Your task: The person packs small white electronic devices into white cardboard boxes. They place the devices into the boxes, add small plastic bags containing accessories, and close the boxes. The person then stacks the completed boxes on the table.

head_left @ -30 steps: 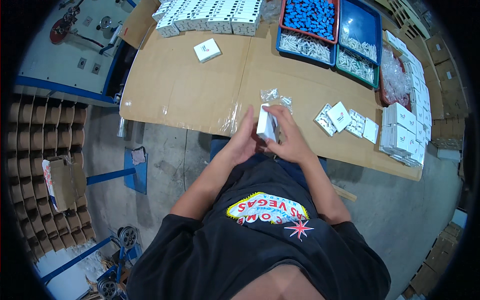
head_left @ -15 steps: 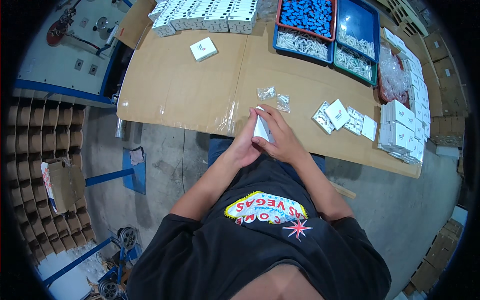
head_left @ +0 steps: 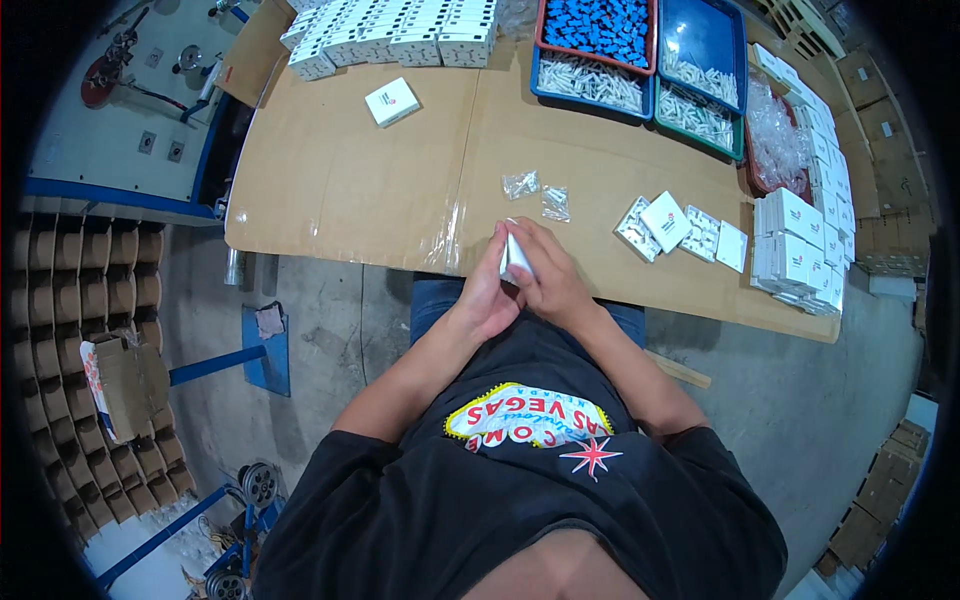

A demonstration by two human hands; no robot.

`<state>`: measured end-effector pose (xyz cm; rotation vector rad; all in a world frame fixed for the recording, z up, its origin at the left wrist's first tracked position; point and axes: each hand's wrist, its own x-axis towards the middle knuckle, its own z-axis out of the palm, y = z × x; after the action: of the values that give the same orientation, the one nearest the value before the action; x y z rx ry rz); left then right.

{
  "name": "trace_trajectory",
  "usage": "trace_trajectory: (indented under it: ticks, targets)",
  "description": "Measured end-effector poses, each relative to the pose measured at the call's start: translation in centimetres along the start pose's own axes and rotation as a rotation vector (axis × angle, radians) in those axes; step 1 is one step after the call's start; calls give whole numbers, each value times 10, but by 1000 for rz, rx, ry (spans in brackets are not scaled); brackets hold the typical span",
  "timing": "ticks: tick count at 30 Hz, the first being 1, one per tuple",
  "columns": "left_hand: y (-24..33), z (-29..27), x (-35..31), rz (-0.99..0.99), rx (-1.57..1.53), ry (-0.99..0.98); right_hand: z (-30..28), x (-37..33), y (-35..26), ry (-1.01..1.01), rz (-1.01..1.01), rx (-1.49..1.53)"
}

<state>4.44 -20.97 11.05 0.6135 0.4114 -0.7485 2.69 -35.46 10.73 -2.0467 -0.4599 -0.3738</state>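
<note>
Both hands meet at the near edge of the counter point(head_left: 350, 190), just in front of the person's black shirt. Left hand point(head_left: 487, 295) and right hand point(head_left: 550, 285) are curled together around a small white box point(head_left: 514, 258), which stands tilted between the fingers, its upper end poking out above them. It sits right over the counter's front edge, where a strip of clear tape wraps the cardboard covering.

Just beyond the hands, two small clear bags point(head_left: 535, 192) lie side by side on the brown cardboard. Off to the person's right, a few flat white cartons and blister packs point(head_left: 680, 225) are scattered near a stack of white boxes point(head_left: 795, 250) at the counter's right end. A single white box point(head_left: 391, 102) lies alone toward the far left.

Along the far side, rows of white boxes point(head_left: 390, 35) are lined up, and next to them stand trays: a red tray of blue pieces point(head_left: 598, 25), a blue tray of white pieces point(head_left: 592, 80), and a green tray point(head_left: 698, 110) with more white pieces. A heap of clear bags point(head_left: 780, 135) rests at the far right.
</note>
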Motion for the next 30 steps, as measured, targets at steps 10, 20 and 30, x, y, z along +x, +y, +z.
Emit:
trace_trajectory:
  ticks: [10,20,30]
  targets:
    - [21,17,-10,-5,-15,-312,-50,17,43,242,294,-384]
    - [16,15,-4,278,360,-176,-36,17,19,78,634,202]
    - [-2,-3,10,475,558,-142,-10,16,15,44,734,376]
